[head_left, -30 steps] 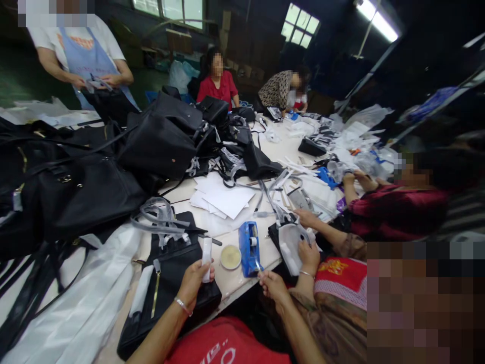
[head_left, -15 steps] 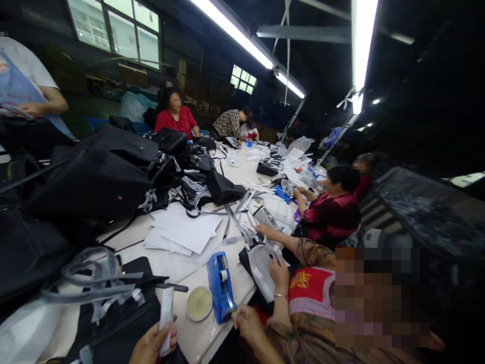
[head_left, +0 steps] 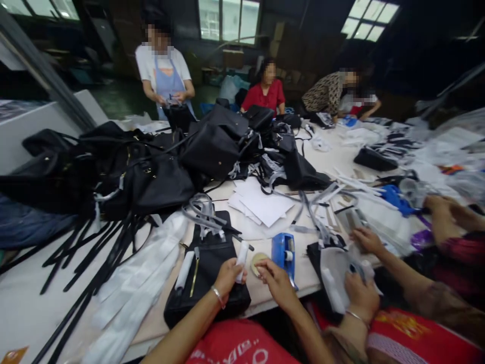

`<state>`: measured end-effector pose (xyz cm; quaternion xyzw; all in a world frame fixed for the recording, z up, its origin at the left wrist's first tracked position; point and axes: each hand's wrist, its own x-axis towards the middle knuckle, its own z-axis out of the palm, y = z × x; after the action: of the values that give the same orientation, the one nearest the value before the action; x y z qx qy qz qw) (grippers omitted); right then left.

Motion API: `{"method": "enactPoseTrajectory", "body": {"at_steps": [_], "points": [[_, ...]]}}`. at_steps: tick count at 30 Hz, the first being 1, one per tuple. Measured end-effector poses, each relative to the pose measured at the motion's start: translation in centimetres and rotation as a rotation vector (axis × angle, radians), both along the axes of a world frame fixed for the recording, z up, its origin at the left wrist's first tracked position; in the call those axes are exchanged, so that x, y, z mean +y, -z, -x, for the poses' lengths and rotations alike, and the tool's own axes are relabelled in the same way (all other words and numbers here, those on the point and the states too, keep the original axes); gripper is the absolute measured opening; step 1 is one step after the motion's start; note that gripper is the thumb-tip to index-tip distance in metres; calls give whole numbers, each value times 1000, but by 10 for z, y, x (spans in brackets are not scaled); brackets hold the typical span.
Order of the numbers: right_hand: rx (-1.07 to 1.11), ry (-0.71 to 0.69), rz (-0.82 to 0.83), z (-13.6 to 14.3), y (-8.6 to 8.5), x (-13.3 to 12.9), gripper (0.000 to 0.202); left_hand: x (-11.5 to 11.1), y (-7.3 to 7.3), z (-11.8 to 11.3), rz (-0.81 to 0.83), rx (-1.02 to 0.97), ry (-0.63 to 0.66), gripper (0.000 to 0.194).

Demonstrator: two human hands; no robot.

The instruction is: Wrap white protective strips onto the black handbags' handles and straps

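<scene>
In my left hand (head_left: 230, 275) I grip a small white wrapped strip (head_left: 242, 255), held upright between thumb and fingers. My right hand (head_left: 278, 282) reaches over a small round dish (head_left: 259, 259) with pale yellow contents; its fingers are bent and slightly apart, nothing visible in them. Whether the fingertips touch the dish, I cannot tell. Beneath my left hand a black bag (head_left: 212, 263) lies flat, with a gold zipper (head_left: 194, 273) and a white wrapped piece (head_left: 184, 271) on it. A blue tape dispenser (head_left: 279, 253) stands just right of the dish.
Piled black bags (head_left: 159, 177) fill the table's left and middle. White sheets (head_left: 261, 202) lie beyond the dish; black straps (head_left: 102, 258) and white wrapping (head_left: 144, 278) lie left. A co-worker's hands (head_left: 359, 290) handle a grey-and-black item close on my right. Other people stand or sit around.
My view has turned left and down. My left hand still holds the white strip. My right hand has moved from the dispenser's near end to over the dish.
</scene>
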<state>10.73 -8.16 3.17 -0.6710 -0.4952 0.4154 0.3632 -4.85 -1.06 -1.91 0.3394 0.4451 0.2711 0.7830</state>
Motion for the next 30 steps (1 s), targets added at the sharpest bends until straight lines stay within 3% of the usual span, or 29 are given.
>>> {"method": "enactPoseTrajectory", "body": {"at_steps": [4, 10, 19, 22, 25, 30], "points": [[-81, -201, -88, 5, 3, 34, 24, -2, 1, 2, -5, -21, -2, 30], [-181, -391, -100, 2, 8, 51, 23, -1, -4, 0, -4, -23, 19, 29], [-295, -437, -65, 0, 18, 58, 17, 1, -2, 1, -33, -23, 29, 28], [-316, -397, -21, -4, 24, 58, 29, 1, -5, 1, -39, -15, 55, 27], [-263, -354, 2, -9, 27, 61, 44, 2, -10, 0, -58, 4, 75, 27], [-101, -303, 7, -12, 30, 65, 41, 5, -14, -7, -66, 70, 62, 37]]}}
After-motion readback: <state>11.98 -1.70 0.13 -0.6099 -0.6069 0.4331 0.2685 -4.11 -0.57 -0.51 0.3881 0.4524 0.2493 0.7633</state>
